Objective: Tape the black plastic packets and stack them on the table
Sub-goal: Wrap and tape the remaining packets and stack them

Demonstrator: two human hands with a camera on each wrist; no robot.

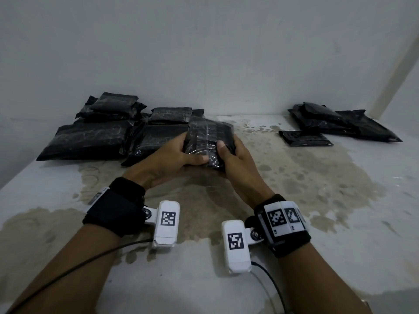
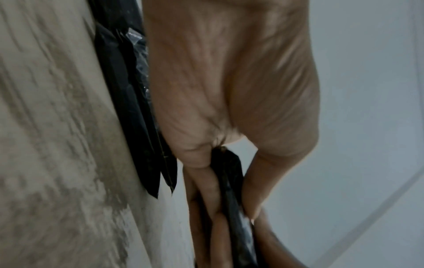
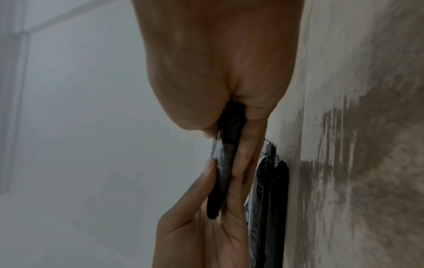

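Above the middle of the table I hold one black plastic packet (image 1: 209, 139), glossy with clear tape over it. My left hand (image 1: 192, 156) grips its near left edge, thumb on top and fingers underneath. My right hand (image 1: 226, 152) grips the near right edge the same way. In the left wrist view the left hand (image 2: 229, 204) pinches the thin packet (image 2: 229, 166) edge-on. The right wrist view shows the right hand (image 3: 227, 143) pinching the packet (image 3: 220, 190), with the left hand (image 3: 201, 235) below it.
A heap of black packets (image 1: 102, 132) lies at the back left against the wall, just behind the held one. Another group of packets (image 1: 335, 123) sits at the back right, one small packet (image 1: 303, 138) in front of it. The white table (image 1: 294, 177) has brown stains.
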